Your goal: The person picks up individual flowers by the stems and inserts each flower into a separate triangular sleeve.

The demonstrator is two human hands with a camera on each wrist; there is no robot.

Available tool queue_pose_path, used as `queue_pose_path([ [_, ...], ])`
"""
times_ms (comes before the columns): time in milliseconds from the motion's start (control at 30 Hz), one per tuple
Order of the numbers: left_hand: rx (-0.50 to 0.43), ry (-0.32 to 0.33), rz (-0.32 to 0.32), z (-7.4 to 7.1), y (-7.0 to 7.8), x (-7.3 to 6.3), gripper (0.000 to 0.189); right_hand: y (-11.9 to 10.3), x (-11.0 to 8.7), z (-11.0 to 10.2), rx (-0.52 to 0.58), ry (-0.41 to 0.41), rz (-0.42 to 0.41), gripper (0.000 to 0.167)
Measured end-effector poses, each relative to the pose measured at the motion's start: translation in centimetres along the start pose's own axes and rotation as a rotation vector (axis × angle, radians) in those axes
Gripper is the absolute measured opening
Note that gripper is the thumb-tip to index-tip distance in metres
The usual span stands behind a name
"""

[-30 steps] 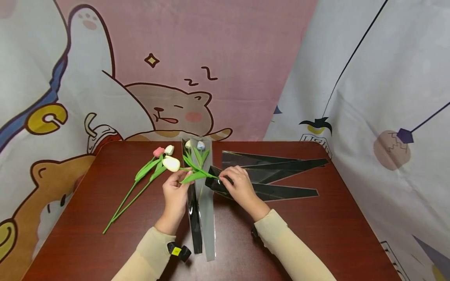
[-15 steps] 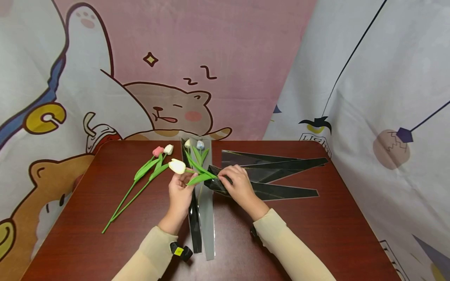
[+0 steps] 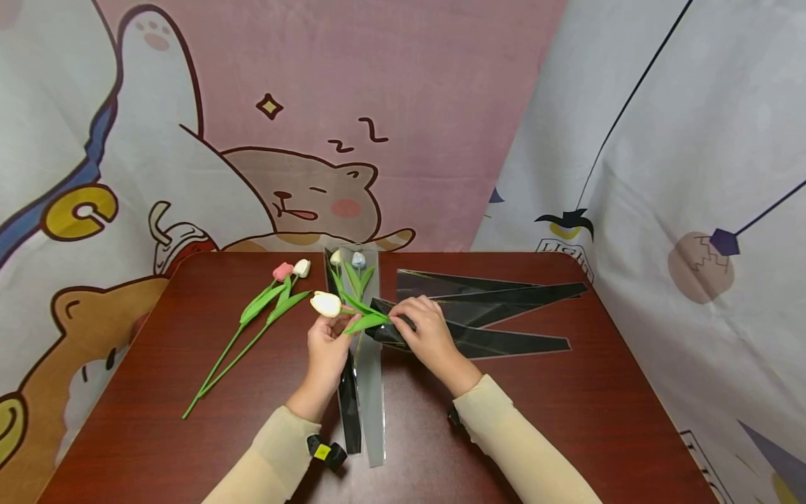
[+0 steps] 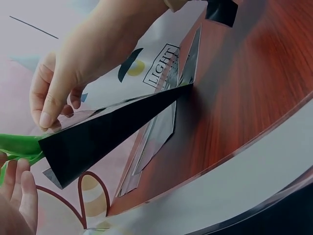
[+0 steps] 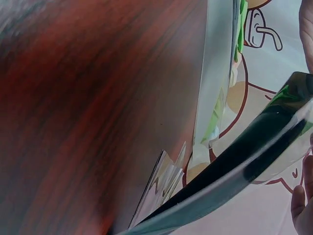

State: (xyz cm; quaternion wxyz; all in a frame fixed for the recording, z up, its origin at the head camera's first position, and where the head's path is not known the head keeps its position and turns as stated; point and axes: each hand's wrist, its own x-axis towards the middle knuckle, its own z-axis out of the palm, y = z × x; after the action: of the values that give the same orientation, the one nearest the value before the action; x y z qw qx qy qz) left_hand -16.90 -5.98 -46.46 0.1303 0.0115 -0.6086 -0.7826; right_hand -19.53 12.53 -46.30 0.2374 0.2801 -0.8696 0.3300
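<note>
In the head view my left hand [image 3: 324,357] holds an artificial white tulip [image 3: 326,304] just below its bloom. The tulip's green leaves [image 3: 368,322] point right, into the mouth of a long black-and-clear flower sleeve [image 4: 107,132]; the lower stem is hidden inside. My right hand [image 3: 428,329] pinches the sleeve's mouth edge between thumb and fingers. The left wrist view shows the sleeve tapering away from both hands, with the left fingers [image 4: 28,191] beside the leaves. In the right wrist view the sleeve [image 5: 254,142] crosses slantwise, its dark side showing.
A pink tulip [image 3: 283,271] and another white tulip [image 3: 301,268] lie at left on the brown table [image 3: 157,336]. Beneath my hands lie two sleeved tulips, one in a grey sleeve [image 3: 371,399]. More black sleeves [image 3: 491,294] lie at right. A patterned cloth [image 3: 441,105] hangs behind.
My left hand has moved slightly right with the white tulip, its leaves going further into the sleeve. The right hand stays almost still at the sleeve's mouth.
</note>
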Motion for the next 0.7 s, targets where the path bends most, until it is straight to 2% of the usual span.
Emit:
queue_pose_path([
  [300,-0.061,0.072,-0.026,-0.05,-0.34,0.2,0.015,0.27,-0.1,0.0,-0.014,-0.012,0.014,0.005],
  [533,-0.161,0.071,-0.071,-0.06,-0.29,0.17,0.013,0.34,-0.08,0.08,-0.02,-0.007,-0.003,0.004],
  [700,-0.154,0.08,-0.08,0.03,-0.19,0.2,0.014,0.33,-0.03,0.07,-0.026,-0.001,-0.015,0.004],
])
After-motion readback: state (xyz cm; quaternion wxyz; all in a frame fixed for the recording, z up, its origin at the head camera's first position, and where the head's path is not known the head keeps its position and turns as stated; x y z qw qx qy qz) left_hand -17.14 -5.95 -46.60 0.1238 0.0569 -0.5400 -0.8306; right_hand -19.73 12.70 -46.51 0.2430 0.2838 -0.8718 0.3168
